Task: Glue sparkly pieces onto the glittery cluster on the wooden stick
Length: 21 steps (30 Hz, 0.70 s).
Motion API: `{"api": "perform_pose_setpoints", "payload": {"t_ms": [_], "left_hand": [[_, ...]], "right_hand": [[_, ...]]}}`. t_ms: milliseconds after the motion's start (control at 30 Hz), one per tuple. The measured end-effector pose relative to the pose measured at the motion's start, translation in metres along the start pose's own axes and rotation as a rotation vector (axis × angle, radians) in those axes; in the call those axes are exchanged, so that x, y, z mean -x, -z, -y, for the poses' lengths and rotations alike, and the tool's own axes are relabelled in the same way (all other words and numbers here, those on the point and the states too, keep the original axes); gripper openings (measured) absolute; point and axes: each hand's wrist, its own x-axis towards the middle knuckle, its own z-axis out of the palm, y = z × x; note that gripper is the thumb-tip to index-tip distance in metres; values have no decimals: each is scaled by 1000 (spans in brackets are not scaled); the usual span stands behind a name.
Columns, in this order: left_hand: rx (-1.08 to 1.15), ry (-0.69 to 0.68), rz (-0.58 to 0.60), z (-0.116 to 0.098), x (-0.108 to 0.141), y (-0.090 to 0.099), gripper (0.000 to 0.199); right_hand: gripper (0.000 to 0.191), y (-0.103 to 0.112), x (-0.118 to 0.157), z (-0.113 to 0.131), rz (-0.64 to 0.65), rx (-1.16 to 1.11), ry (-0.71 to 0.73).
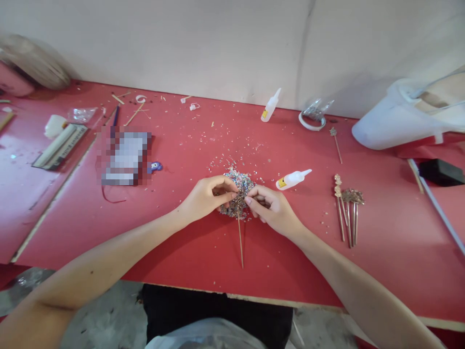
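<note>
My left hand [214,191] pinches the ornamental head of a thin gold hair stick [240,242] with thumb and forefinger. From the other side my right hand [271,206] closes its thumb and fingers at the same head. The stick's shaft points toward me over the table edge side. Under and behind the fingers lies a pile of small glittery chips [245,182], partly covered by both hands. Fine detail of the head is hidden by the fingertips. Beside my right hand a white glue bottle [293,179] with a yellow label lies on its side.
The red table [203,252] has scattered chips. Several finished-looking hair sticks [348,213] lie right; another glue bottle [269,107], a tape roll [312,125] and a white bucket [381,121] are farther back. A blurred phone-like object [127,157] and a box [60,148] lie left.
</note>
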Motion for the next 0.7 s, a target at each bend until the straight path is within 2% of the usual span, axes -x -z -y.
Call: {"api": "perform_pose_setpoints", "payload": {"t_ms": [167,233,400,567,700], "left_hand": [[1,5,-3,-1,0,0,9],[11,-5,-14,0,0,0,8],[76,-27,-86,5,1,-1,10],[146,-60,-174,10,1,-3,16],[138,-58,-189,11,1,-4,19]], "right_hand": [[21,0,0,-1,-5,2,1],[21,-1,1,0,-43,24,21],[18,-8,10,6,-195,210,106],[29,-20,15,10,-200,448,118],[31,-25,14,7,-237,525,106]]}}
